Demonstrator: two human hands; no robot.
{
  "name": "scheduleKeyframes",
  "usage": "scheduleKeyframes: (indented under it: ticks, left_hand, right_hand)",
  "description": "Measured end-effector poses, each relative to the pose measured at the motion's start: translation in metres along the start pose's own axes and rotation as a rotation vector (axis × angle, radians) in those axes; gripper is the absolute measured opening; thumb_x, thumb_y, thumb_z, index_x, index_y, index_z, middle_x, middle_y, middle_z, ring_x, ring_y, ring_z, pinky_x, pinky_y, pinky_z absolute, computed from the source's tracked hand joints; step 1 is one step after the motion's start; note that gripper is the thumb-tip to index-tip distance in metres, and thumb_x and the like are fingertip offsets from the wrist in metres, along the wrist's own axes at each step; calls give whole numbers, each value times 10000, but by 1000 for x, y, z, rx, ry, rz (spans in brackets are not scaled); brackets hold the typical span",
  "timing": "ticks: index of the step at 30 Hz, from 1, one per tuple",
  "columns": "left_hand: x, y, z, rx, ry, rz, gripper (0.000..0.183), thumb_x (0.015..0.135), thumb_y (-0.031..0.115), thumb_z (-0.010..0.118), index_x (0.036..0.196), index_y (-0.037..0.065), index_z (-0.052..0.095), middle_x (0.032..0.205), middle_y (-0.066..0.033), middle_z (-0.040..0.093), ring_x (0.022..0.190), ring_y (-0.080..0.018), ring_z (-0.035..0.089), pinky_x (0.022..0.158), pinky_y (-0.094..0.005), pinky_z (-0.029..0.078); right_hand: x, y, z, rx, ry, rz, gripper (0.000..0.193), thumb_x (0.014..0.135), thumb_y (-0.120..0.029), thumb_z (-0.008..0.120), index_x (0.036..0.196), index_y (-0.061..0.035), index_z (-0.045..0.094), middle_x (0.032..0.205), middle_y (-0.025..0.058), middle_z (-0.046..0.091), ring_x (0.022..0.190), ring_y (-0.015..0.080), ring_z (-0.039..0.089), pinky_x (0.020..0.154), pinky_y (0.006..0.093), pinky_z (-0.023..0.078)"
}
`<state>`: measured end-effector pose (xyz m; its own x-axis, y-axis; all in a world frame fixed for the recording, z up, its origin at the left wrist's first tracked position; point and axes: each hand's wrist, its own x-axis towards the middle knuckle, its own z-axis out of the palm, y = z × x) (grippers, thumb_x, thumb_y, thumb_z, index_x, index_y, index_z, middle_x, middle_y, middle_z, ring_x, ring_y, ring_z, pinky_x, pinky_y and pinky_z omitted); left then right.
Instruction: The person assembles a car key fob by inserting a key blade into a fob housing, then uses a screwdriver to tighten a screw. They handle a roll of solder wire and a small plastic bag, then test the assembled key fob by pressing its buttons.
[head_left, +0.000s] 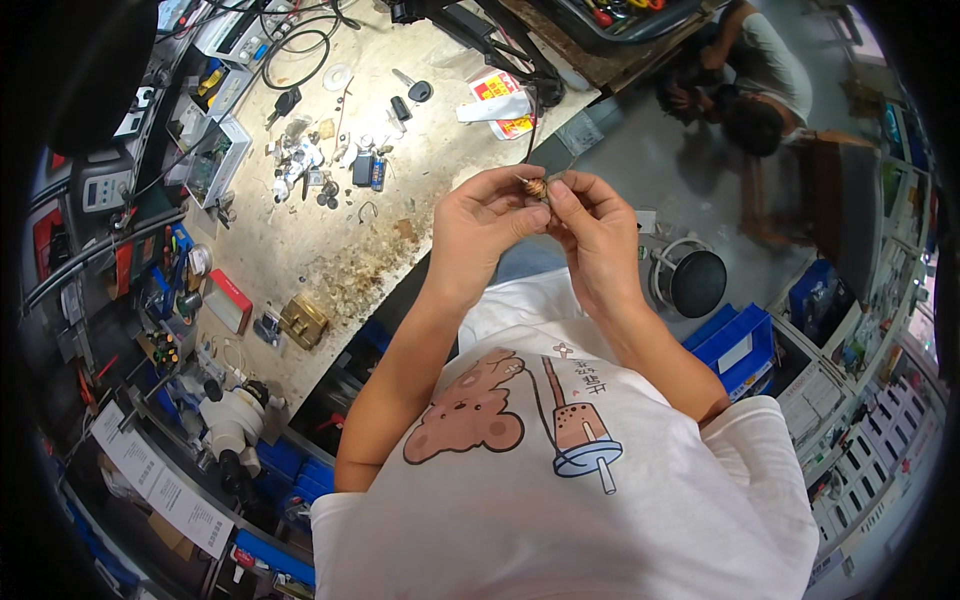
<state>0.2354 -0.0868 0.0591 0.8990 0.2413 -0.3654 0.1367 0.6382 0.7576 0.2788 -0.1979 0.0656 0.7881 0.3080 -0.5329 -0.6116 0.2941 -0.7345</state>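
The left hand [485,228] and right hand [597,222] pinch a small coppery part [537,188] between them, beside the worktop [432,135]. It looks light and stiff, perhaps fragile (fine detail is too small to tell); gripping its ends seems safest.

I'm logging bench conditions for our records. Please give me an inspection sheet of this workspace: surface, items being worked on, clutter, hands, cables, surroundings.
Surface: pale bench, stained, with yellowish debris along the near edge.
Items being worked on: small copper-coloured part, mostly covered; exact kind unclear.
Clutter: loose small parts, black-headed key, brass-coloured block, red-and-white box.
Hands: left hand and right hand both pinch the part.
Cables: looped black cable, far left of bench.
Surroundings: microscope at left; black-seated stool, blue bin, another person at right.
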Motion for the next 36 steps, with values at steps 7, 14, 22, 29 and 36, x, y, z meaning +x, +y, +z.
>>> scheduleKeyframes:
  ticks: [7, 14, 22, 29, 36]
  left_hand:
    - [5, -5, 10, 202, 101, 15, 194, 809, 1, 566, 999, -37, 561, 841, -20, 564, 736, -71, 510, 676, -187, 415]
    - [9, 2, 21, 248, 55, 80, 176, 820, -16, 549, 990, -56, 568, 816, -20, 556, 722, -63, 528, 668, -171, 430]
    - [27, 23, -23, 319, 204, 81, 169, 825, -2, 532, 966, -94, 554, 790, -66, 567, 684, -109, 558, 658, -226, 469]
    - [0, 40, -32, 124, 360, 17, 136, 814, -5, 541, 935, -66, 541, 764, -66, 565, 673, -138, 579, 680, -268, 503]
    - [-19, 45, -47, 44, 339, 54, 144, 832, 15, 536, 958, -55, 534, 779, -80, 565, 692, -157, 581, 709, -294, 508]
  right_hand:
    - [-2, 5, 5, 90, 57, -9, 123, 842, -119, 585, 903, -17, 555, 827, 16, 568, 727, 76, 505, 661, 212, 421]
    - [8, -7, -6, 15, -105, -57, 135, 844, -137, 579, 920, -28, 557, 849, 23, 572, 757, 84, 519, 709, 210, 420]
    - [161, -115, -59, -905, 35, -722, 157, 779, -118, 581, 854, 18, 597, 802, 102, 636, 724, 152, 597, 653, 293, 465]
    - [327, -134, -41, -1764, 419, -318, 323, 764, -172, 596, 1049, -38, 528, 1019, 179, 602, 970, 325, 580, 809, 406, 466]
    - [336, -197, -64, -1784, 112, -417, 495, 741, -253, 634, 1148, -11, 492, 993, 165, 602, 918, 277, 591, 759, 357, 482]
